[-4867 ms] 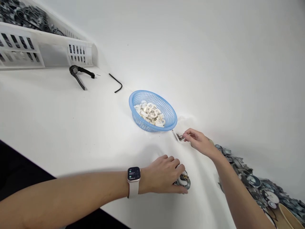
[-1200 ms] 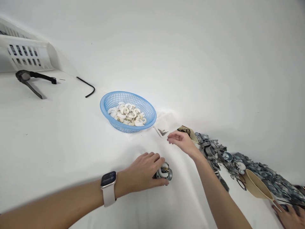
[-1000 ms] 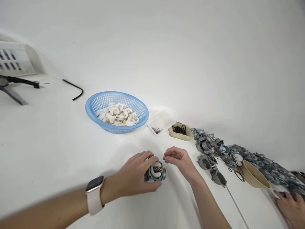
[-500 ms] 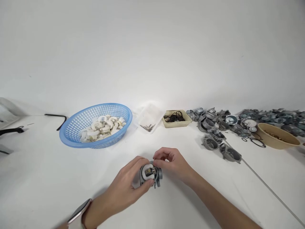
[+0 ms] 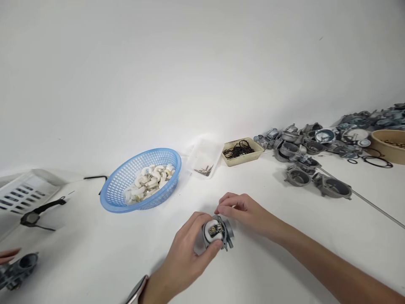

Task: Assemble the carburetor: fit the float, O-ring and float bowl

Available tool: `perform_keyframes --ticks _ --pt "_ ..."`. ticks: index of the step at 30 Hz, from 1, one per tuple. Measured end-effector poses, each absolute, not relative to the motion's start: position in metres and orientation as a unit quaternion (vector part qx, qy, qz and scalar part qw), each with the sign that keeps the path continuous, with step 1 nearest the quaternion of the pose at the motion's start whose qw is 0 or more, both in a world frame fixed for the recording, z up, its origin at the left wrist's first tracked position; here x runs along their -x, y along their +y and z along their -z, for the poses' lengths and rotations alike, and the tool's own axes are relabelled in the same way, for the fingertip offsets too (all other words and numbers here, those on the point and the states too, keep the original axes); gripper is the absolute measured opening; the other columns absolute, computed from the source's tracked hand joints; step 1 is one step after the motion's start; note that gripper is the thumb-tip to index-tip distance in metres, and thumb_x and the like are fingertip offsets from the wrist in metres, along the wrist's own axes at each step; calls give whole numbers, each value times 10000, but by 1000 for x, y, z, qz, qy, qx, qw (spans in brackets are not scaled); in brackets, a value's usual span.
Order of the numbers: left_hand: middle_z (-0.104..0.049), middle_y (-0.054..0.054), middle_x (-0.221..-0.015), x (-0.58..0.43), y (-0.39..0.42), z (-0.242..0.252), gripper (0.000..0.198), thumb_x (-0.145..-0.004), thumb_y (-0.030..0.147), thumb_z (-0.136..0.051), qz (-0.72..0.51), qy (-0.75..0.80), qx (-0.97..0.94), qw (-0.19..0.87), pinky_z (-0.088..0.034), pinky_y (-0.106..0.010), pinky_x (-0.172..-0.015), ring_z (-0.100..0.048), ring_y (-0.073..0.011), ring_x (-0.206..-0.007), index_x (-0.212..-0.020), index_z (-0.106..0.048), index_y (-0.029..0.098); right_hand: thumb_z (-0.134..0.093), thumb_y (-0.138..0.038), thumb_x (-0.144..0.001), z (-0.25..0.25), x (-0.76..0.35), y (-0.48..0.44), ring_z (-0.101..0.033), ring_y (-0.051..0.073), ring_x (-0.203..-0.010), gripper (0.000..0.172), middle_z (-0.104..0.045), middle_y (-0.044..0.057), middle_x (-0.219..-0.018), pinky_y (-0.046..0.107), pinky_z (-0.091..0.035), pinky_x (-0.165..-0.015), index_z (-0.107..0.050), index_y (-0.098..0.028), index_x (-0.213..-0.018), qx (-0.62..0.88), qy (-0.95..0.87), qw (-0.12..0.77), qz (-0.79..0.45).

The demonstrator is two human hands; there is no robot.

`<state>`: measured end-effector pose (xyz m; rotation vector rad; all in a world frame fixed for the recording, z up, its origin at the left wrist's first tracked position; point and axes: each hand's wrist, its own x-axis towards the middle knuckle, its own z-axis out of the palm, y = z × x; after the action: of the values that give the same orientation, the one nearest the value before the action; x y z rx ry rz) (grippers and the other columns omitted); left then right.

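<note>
My left hand [image 5: 186, 253] is wrapped round a small grey metal carburetor body [image 5: 217, 232] with a white float and brass parts inside, held just above the white table [image 5: 79, 253]. My right hand [image 5: 245, 211] is at its upper right side, fingertips pinched together against the part's top edge; what they pinch is too small to make out. A clear tray of small metal pins [image 5: 205, 166] lies a short way behind the hands.
A blue basket [image 5: 126, 185] of white curved floats sits at left. A beige tray of black O-rings [image 5: 242, 150], a heap of grey metal castings [image 5: 303, 169], a tan bowl [image 5: 389, 145] and a thin rod [image 5: 363, 198] lie right. White crate [image 5: 22, 190], black tool [image 5: 34, 215], another person's fingers [image 5: 8, 255] at far left.
My right hand left the pin tray and came to the carburetor body, fingers pinched. The view swung right and tilted; another person's fingers and a grey part now show at the left edge.
</note>
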<state>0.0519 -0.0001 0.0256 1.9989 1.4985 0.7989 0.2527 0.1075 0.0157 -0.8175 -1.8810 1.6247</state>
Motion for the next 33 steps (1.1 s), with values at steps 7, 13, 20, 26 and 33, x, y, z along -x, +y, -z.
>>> perform_keyframes --ticks 7,13,20,26,33 --pt "-628 -58 -1151 -52 0 -23 260 -956 332 -620 -306 554 -733 249 -515 -350 -836 -616 -217 -996 -1199 -545 274 -699 -292 -862 -20 -260 111 -600 197 -902 153 -689 29 -1098 339 -475 -833 -765 -270 -997 271 -736 227 -578" --pt "-636 -47 -1109 -53 1 -23 237 -944 358 -639 -316 562 -714 273 -521 -348 -807 -625 -210 -940 -1152 -565 273 -832 -333 -748 -24 -267 111 -593 229 -1040 393 -656 28 -1179 376 -474 -945 -702 -295 -1117 244 -759 193 -572" --pt "-631 -50 -1132 -52 2 -19 268 -933 350 -653 -325 549 -727 255 -521 -354 -827 -627 -214 -985 -1173 -556 279 -830 -316 -747 -21 -264 109 -607 223 -1013 348 -669 22 -1129 364 -480 -929 -696 -286 -1068 251 -762 209 -559" --pt "-631 -65 -1132 -51 1 -18 276 -940 365 -643 -326 549 -727 254 -524 -369 -831 -625 -227 -984 -1183 -552 272 -840 -349 -748 -22 -265 110 -608 214 -1006 351 -669 18 -1120 341 -484 -910 -700 -284 -1063 252 -768 210 -550" --pt "-628 -65 -1132 -51 0 -17 270 -950 370 -631 -322 551 -727 255 -524 -372 -833 -619 -226 -979 -1190 -551 275 -835 -413 -774 -22 -265 111 -598 214 -969 348 -668 31 -1091 337 -499 -876 -725 -287 -1079 231 -784 222 -532"
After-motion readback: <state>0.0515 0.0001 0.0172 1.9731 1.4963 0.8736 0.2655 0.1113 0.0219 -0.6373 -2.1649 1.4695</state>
